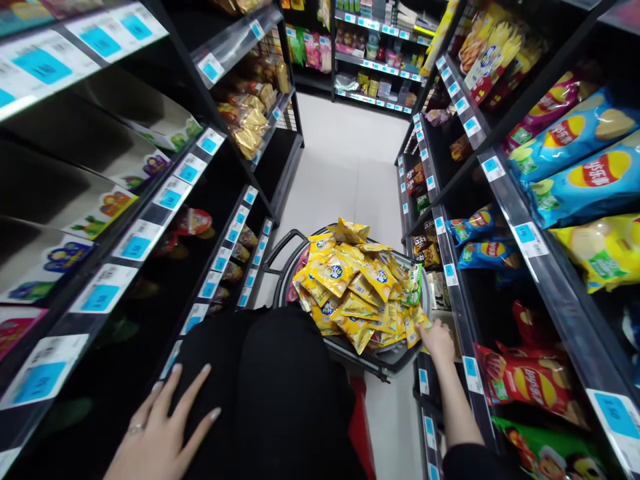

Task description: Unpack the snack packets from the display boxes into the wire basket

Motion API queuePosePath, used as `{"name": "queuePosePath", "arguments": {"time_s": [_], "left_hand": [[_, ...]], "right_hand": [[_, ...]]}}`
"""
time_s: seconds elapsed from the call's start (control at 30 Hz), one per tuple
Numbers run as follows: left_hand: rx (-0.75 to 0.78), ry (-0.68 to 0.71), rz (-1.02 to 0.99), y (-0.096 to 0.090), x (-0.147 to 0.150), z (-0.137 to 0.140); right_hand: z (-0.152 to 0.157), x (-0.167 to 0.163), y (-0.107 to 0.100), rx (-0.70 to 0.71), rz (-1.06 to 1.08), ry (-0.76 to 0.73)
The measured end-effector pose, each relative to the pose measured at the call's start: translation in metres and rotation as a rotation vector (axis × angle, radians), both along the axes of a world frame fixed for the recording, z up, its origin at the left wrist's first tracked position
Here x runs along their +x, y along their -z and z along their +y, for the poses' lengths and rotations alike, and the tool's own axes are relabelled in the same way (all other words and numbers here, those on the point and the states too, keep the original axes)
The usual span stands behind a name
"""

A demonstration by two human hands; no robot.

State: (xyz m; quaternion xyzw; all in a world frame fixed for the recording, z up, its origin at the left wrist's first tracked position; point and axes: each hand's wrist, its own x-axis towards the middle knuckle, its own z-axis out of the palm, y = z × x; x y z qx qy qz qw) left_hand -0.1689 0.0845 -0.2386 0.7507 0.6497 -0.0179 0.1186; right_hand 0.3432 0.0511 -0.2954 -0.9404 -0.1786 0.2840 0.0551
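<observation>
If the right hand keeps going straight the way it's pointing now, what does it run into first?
The right hand points up and forward into the heap of yellow foil snack packets piled in the dark shopping basket. Its fingertips look already at the nearest packets, so it would probably meet those first; depth is hard to judge.

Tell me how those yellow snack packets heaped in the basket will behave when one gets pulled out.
The yellow packets look like thin glossy film, so one would likely feel light, floppy and a bit slippery. They are heaped loosely above the basket rim, so pulling one from the edge where the right hand touches may make neighbours slide off. The left hand rests on the dark clothing.
</observation>
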Motion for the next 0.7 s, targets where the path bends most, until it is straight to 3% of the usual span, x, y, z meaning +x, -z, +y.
{"name": "queuePosePath", "arguments": {"time_s": [0.13,0.3,0.43,0.57,0.7], "left_hand": [[0.012,-0.013,0.021,-0.006,0.008,-0.017],[0.057,0.003,0.059,-0.014,0.022,-0.004],[0.028,0.028,0.067,-0.021,0.029,-0.004],[0.014,0.034,0.093,-0.026,0.038,-0.004],[0.027,0.047,0.099,-0.024,0.042,-0.004]], "right_hand": [[0.007,0.01,0.005,-0.186,-0.059,-0.128],[0.009,0.015,-0.019,-0.277,-0.129,-0.458],[0.037,0.026,-0.028,-0.325,-0.143,-0.676],[0.073,0.031,-0.014,-0.35,-0.132,-0.758],[0.085,0.027,0.004,-0.367,-0.167,-0.731]]}}
